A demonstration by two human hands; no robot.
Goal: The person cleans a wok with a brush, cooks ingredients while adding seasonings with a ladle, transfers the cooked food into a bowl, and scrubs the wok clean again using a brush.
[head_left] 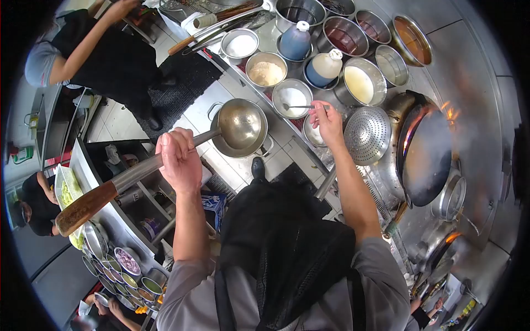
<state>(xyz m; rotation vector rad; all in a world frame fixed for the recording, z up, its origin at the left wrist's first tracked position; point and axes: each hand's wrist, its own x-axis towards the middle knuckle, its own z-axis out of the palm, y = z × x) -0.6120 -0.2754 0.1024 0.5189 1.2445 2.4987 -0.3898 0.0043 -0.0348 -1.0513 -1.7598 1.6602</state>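
Observation:
My left hand is wrapped round the metal handle of a large ladle. Its wooden grip end points down left, and its round bowl shows in front of a two-handled metal pot. My right hand pinches a small spoon, whose tip is over a metal bowl of white powder. Below that hand, another metal bowl is partly hidden. A perforated strainer lies just right of my right wrist.
A smoking wok with flames beside it is on the stove at right. Metal containers of sauces and powders, plus two squeeze bottles, line the counter. One person stands at upper left; others are at the left and bottom edges. Ingredient tins fill the lower-left counter.

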